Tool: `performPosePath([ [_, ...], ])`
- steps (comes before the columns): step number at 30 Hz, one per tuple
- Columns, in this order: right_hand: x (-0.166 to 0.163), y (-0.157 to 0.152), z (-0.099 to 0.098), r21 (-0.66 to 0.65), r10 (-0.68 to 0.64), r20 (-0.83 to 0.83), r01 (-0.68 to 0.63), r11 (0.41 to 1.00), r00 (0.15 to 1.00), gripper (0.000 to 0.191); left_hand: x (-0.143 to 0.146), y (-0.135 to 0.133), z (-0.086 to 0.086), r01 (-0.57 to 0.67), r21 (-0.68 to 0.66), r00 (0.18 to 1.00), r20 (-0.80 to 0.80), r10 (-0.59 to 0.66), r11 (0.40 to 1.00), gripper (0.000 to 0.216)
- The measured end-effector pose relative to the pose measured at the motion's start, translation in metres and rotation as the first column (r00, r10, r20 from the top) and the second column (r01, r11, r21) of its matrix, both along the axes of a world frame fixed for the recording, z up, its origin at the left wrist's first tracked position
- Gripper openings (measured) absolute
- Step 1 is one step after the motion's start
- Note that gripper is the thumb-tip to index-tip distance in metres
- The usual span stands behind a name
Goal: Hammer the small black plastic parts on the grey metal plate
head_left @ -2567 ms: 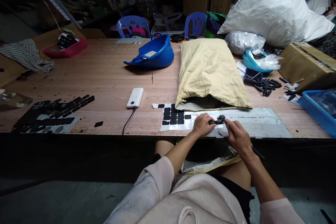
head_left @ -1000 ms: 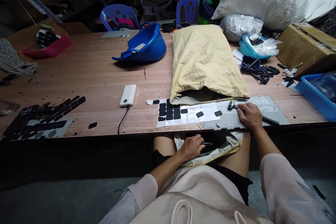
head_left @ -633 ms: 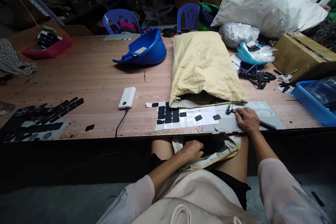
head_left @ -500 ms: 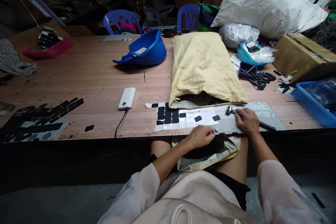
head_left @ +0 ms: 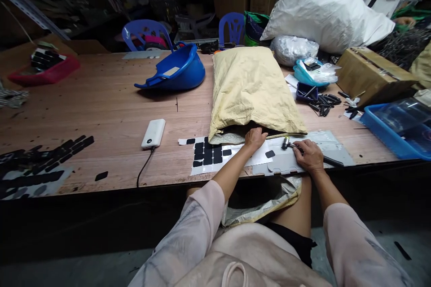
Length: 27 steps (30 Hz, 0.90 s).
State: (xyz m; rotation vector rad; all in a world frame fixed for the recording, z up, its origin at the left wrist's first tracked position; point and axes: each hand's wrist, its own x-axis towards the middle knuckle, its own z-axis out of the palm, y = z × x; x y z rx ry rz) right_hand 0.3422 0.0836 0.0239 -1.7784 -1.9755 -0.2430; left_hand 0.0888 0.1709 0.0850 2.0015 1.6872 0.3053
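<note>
My right hand (head_left: 309, 156) rests at the table's front edge with its fingers closed round a small hammer (head_left: 332, 161). The hammer's metal head points left and its dark handle runs out to the right, over a grey sheet (head_left: 283, 167). My left hand (head_left: 256, 139) is at the dark mouth of a yellow sack (head_left: 249, 85) lying on the table. Its fingertips are partly hidden there, so their grip does not show. Under my left forearm lies a white sheet (head_left: 200, 170) with rows of black rounded pads (head_left: 208, 154). One loose black pad (head_left: 270, 154) sits between my hands.
An open sack (head_left: 259, 213) lies across my lap below the table edge. A white power bank (head_left: 153, 133) with a cable lies to the left. A blue scoop-shaped basin (head_left: 188, 69) stands behind it. On the right are a cardboard box (head_left: 373, 71) and a blue tray (head_left: 380, 132).
My left hand has moved forward from above the lap sack to the mouth of the yellow sack. My right hand stays on the hammer. The whole view has shifted slightly.
</note>
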Motion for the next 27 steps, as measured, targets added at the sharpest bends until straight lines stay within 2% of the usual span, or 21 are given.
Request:
performPosePath([
  [4,0.0,0.0,-0.001,0.008,0.006,0.008,-0.006,1.0,1.0,0.027,-0.026,-0.035,-0.013,0.082,0.199,0.987,0.121,-0.107,0.976,0.021],
  [8,0.001,0.001,-0.002,0.017,0.007,0.016,-0.008,1.0,1.0,0.027,-0.039,-0.072,-0.038,0.19,0.281,0.956,0.165,-0.243,0.941,0.012],
  [13,0.002,0.001,-0.003,0.018,0.014,0.021,-0.015,1.0,1.0,0.028,-0.038,-0.083,-0.06,0.167,0.358,0.952,0.183,-0.244,0.919,0.013],
  [17,0.005,0.002,-0.004,0.02,0.026,0.035,-0.027,0.999,0.999,0.028,-0.038,-0.079,-0.063,0.155,0.35,0.943,0.227,-0.244,0.924,0.016],
  [23,0.005,0.002,0.002,-0.012,0.039,0.047,-0.038,0.999,0.998,0.027,-0.038,-0.078,-0.058,0.126,0.288,0.94,0.272,-0.207,0.949,0.015],
  [27,-0.013,-0.01,0.013,0.047,0.001,-0.081,0.003,0.999,0.997,0.03,-0.037,-0.078,-0.054,0.126,0.254,0.938,0.285,-0.199,0.959,0.015],
])
